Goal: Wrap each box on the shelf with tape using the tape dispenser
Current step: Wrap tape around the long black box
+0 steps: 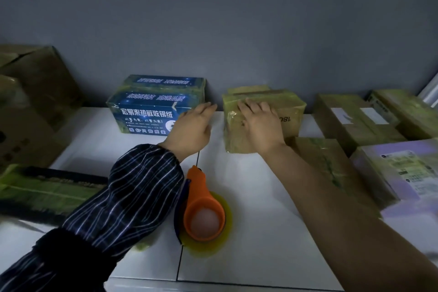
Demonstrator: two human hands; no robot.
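As the right hand (260, 123) presses flat on the brown box (292, 105) at centre and the left hand (192, 128) hovers open, empty, the slick box could slip if pulled.

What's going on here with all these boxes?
A person is taping up boxes on a white shelf. The right hand rests flat on a small tan cardboard box already shiny with tape. The left hand, fingers straight, is between that box and a blue printed box. The orange tape dispenser with its yellowish roll lies untouched nearer the person.
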